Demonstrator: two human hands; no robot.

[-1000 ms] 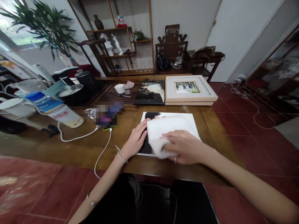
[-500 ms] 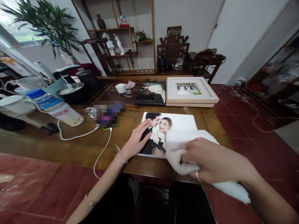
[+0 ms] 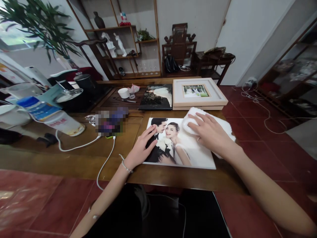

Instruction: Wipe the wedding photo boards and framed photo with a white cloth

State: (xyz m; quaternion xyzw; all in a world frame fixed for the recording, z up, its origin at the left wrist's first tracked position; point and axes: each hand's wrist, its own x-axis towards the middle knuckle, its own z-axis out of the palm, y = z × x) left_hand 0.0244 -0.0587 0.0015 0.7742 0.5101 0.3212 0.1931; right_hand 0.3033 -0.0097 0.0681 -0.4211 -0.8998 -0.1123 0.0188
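Note:
A photo panel (image 3: 183,148) showing a couple in wedding clothes lies flat near the table's front edge. My left hand (image 3: 143,145) rests on its left side, fingers stretched out. A bunched white towel (image 3: 223,127) lies over the panel's upper right corner. My right hand (image 3: 210,132) presses on the towel and grips it, with the fingers curled over a bunched part. The towel and my hand hide that corner of the panel.
Behind the panel lie a dark photo album (image 3: 156,96) and a pale wooden picture frame (image 3: 218,100). At left are a blue-capped bottle (image 3: 54,115), white cables (image 3: 105,168), a blurred-out object (image 3: 112,122) and a black pot (image 3: 85,86). A white cup (image 3: 123,93) stands farther back.
My right hand has moved the towel from the panel's lower right up to its upper right corner, uncovering more of the picture. My left hand stays on the panel's left side.

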